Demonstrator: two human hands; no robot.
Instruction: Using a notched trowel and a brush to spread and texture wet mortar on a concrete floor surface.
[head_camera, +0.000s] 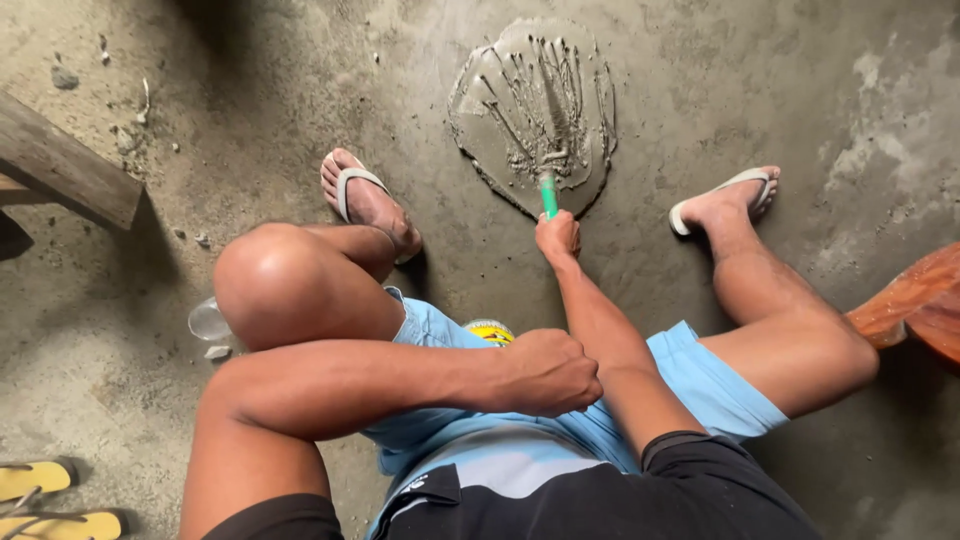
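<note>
The person squatted low over the concrete floor (750, 90), so both arms could reach forward between the knees. The right hand (557, 236) was closed around a green handle (548, 196) of a tool, the fingers wrapped tight, probably to press it firmly. Just beyond this hand lay a round patch of wet cement (530, 105), marked with thin grooves, and the tool's end rested in its near edge. The left hand (548, 372) was a closed fist holding nothing visible, laid against the right forearm, seemingly for balance.
</note>
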